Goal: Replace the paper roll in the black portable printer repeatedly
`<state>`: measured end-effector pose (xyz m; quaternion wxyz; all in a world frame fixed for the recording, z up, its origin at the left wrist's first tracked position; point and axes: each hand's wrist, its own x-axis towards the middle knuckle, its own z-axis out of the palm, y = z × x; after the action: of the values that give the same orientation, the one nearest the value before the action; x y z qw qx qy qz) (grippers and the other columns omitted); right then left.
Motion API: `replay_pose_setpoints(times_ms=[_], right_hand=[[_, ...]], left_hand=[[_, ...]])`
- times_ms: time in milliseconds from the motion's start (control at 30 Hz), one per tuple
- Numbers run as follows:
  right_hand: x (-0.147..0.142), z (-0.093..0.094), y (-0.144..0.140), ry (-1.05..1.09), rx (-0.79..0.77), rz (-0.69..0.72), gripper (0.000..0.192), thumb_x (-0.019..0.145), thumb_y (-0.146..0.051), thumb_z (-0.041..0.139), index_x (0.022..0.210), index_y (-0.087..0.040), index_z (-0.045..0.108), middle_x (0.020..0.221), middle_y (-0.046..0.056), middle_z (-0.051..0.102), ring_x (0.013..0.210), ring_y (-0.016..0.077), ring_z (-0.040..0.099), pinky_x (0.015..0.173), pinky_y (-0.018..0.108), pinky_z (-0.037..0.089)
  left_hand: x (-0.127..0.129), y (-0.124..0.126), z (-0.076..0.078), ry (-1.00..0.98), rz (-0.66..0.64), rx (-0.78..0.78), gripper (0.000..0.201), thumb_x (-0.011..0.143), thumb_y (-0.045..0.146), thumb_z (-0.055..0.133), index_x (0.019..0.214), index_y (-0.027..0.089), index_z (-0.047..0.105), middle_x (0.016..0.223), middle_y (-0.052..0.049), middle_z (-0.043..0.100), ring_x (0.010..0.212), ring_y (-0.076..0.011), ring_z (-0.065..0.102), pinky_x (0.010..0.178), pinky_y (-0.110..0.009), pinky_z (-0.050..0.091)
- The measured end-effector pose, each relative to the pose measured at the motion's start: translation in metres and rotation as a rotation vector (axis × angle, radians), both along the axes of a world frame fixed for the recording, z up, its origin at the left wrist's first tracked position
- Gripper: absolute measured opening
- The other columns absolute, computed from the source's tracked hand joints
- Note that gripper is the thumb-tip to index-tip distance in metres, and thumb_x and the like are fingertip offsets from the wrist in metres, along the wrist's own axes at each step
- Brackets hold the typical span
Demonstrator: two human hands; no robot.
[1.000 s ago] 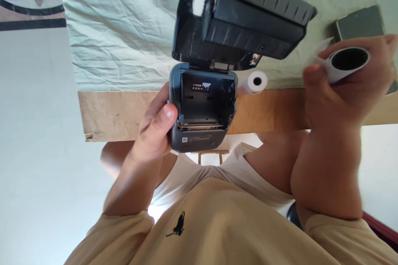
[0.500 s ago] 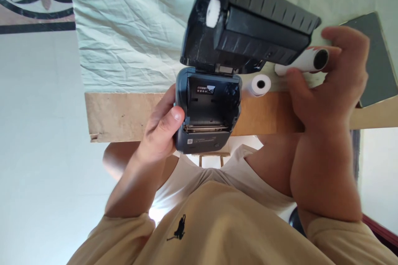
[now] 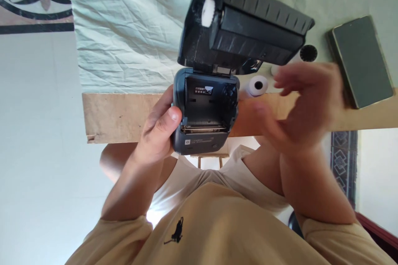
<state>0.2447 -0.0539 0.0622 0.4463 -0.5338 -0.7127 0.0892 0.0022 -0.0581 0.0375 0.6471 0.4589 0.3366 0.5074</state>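
My left hand (image 3: pixel 156 138) grips a dark portable label printer (image 3: pixel 203 147) by its left side, thumb on the front. The printer's lid (image 3: pixel 199 41) is swung up, showing a black roller, a white gear and an inner bay with no roll in it. My right hand (image 3: pixel 311 105), smeared by motion, is held to the right of the printer with thumb and fingers apart and nothing between them. A small white paper roll (image 3: pixel 263 80) lies between the printer and that hand. Behind its fingers is a second roll (image 3: pixel 308 53) with a black core, partly hidden.
A smartphone (image 3: pixel 362 62) lies on a dark object at the right. Pale green cloth (image 3: pixel 130 29) covers the table, with a bare wooden edge (image 3: pixel 115 118) along the front. A small wooden stool (image 3: pixel 209 156) shows below between the legs.
My right hand has let go of the black-cored roll and moved left and nearer my body, towards the printer. The phone is now uncovered. The left hand still holds the printer.
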Motion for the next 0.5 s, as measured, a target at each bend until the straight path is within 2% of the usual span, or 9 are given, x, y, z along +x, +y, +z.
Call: replay_pose_setpoints(times_ms=[67,133,200,267,367,500], right_hand=[[-0.01,-0.005,0.001,-0.157,-0.01,0.06,0.045,0.083,-0.034,0.074,0.124,-0.022,0.06,0.113,0.008,0.066,0.099,0.02,0.064,0.077,0.037,0.057],[-0.014,-0.007,0.005,-0.237,-0.038,0.047,0.034,0.09,-0.027,0.067,0.123,-0.021,0.06,0.111,0.009,0.064,0.101,0.0183,0.063,0.082,0.036,0.06],[-0.013,-0.007,0.008,-0.221,-0.045,0.058,0.033,0.09,-0.022,0.063,0.123,-0.022,0.061,0.108,0.007,0.064,0.097,0.016,0.064,0.083,0.034,0.06],[-0.009,-0.005,0.009,-0.187,-0.05,0.13,0.04,0.09,-0.016,0.058,0.13,-0.022,0.058,0.112,0.006,0.066,0.101,0.016,0.066,0.086,0.035,0.062],[-0.006,-0.002,0.008,-0.168,-0.076,0.226,0.046,0.087,-0.014,0.054,0.132,-0.022,0.056,0.115,0.008,0.066,0.106,0.018,0.067,0.088,0.037,0.063],[-0.008,-0.002,0.007,-0.17,-0.141,0.228,0.044,0.088,-0.014,0.058,0.129,-0.029,0.06,0.109,0.007,0.061,0.1,0.0177,0.065,0.081,0.036,0.063]], left_hand=[[-0.001,0.0,0.007,0.016,-0.007,-0.06,0.06,0.089,0.065,0.06,0.13,0.021,0.066,0.116,-0.01,0.074,0.123,-0.0357,0.067,0.103,-0.049,0.057],[-0.001,0.001,0.014,0.006,-0.014,-0.119,0.06,0.087,0.063,0.066,0.13,0.022,0.067,0.115,-0.009,0.075,0.123,-0.0349,0.067,0.102,-0.047,0.057],[-0.002,0.001,0.016,-0.004,-0.015,-0.172,0.062,0.085,0.065,0.07,0.13,0.022,0.068,0.114,-0.008,0.075,0.124,-0.0349,0.066,0.103,-0.046,0.057],[-0.004,0.001,0.016,0.006,-0.027,-0.225,0.065,0.082,0.066,0.073,0.13,0.022,0.067,0.117,-0.008,0.075,0.127,-0.0352,0.064,0.105,-0.045,0.056],[-0.005,-0.001,0.013,-0.018,-0.031,-0.164,0.067,0.083,0.068,0.069,0.131,0.02,0.066,0.115,-0.01,0.075,0.125,-0.0351,0.065,0.103,-0.046,0.056],[0.002,0.002,0.017,-0.01,-0.03,-0.144,0.065,0.086,0.069,0.065,0.133,0.024,0.062,0.114,-0.009,0.075,0.124,-0.034,0.067,0.102,-0.048,0.056]])
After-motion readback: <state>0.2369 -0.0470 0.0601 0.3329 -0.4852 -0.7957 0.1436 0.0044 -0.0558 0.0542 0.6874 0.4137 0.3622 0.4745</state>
